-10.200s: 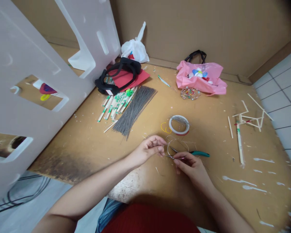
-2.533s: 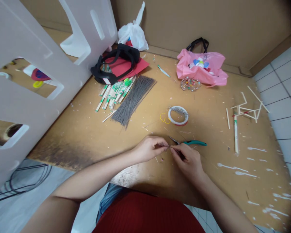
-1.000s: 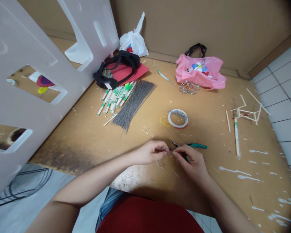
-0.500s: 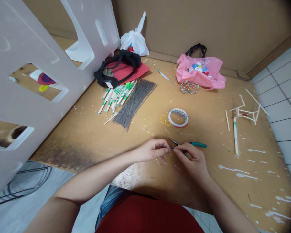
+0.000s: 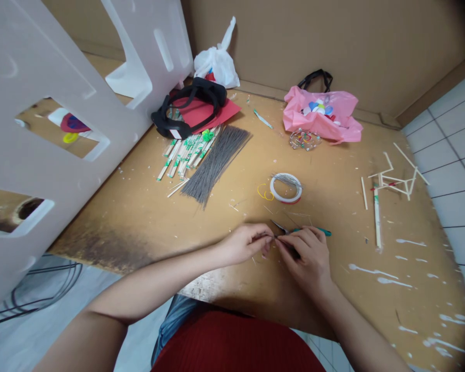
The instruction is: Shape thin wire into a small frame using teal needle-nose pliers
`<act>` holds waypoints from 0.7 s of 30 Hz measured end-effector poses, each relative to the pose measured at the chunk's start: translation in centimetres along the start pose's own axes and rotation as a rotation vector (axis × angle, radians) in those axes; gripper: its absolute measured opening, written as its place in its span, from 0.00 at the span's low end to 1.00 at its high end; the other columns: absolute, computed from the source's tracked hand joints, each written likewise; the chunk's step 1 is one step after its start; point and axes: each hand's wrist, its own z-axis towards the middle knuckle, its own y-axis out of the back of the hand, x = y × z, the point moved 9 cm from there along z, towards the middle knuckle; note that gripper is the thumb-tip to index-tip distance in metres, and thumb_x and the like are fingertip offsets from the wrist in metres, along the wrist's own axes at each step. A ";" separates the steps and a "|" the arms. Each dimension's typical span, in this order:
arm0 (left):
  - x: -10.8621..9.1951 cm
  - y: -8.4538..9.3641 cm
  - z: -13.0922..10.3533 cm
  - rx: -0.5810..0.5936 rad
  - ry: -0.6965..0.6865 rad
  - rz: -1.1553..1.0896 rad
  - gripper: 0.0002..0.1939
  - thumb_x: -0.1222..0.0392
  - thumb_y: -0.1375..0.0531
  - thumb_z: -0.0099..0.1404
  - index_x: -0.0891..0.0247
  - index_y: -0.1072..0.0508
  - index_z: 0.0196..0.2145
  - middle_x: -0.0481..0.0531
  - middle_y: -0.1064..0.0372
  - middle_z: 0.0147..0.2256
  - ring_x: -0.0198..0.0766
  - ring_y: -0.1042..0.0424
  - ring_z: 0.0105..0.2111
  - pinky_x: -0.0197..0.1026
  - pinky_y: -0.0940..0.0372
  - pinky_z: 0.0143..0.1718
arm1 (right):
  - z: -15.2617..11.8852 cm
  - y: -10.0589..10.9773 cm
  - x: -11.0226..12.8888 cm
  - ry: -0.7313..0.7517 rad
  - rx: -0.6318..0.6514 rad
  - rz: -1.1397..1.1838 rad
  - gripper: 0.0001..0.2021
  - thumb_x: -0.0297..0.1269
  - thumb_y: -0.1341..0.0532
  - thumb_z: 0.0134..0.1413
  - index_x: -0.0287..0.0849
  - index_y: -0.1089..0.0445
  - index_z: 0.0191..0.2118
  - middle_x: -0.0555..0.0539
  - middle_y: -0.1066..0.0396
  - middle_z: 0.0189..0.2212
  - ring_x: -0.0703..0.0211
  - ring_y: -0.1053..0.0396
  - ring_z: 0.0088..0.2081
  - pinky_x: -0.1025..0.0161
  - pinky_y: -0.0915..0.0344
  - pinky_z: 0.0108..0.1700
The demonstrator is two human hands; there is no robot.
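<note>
My left hand and my right hand meet fingertip to fingertip low over the table, both pinched on a thin piece of wire. Most of the wire is hidden by the fingers. Partly under my right hand lie pliers with teal handles, their dark jaws showing just beyond the fingertips. Past the hands rests a white ring-shaped spool with short grey wires across it. Beside it curls a yellow wire. Loose wire pieces are scattered around the hands.
A bundle of grey wires and wrapped chopsticks lie left of centre, near a black head strap. A pink bag and a white bag stand at the back. A stick frame sits right. A white plastic panel borders the left.
My right hand has turned, its fingers now reaching further forward and covering more of the pliers. Both hands stay pinched together in nearly the same place.
</note>
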 end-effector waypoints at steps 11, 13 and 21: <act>0.0 -0.2 -0.2 0.021 0.051 -0.090 0.09 0.56 0.47 0.65 0.65 0.36 0.31 0.48 0.32 0.22 0.32 0.31 0.23 0.35 0.36 0.28 | -0.2 0.1 -0.4 -0.024 -0.021 0.151 0.03 0.28 0.40 0.55 0.42 0.31 0.32 0.52 0.29 0.23 0.63 0.33 0.27 0.60 0.43 0.38; 0.1 -0.3 -0.2 0.032 0.056 -0.125 0.10 0.54 0.47 0.65 0.65 0.36 0.31 0.47 0.33 0.21 0.32 0.32 0.22 0.35 0.37 0.27 | -0.2 0.1 -0.3 -0.004 -0.018 0.120 0.03 0.28 0.41 0.56 0.42 0.31 0.32 0.52 0.29 0.23 0.63 0.34 0.27 0.61 0.43 0.36; -0.2 -0.3 -0.2 0.032 0.033 -0.121 0.15 0.51 0.50 0.68 0.65 0.35 0.31 0.46 0.35 0.21 0.30 0.33 0.22 0.34 0.37 0.28 | -0.4 0.4 0.8 0.133 -0.052 -0.004 0.03 0.27 0.40 0.55 0.41 0.29 0.34 0.50 0.29 0.23 0.62 0.35 0.27 0.62 0.42 0.34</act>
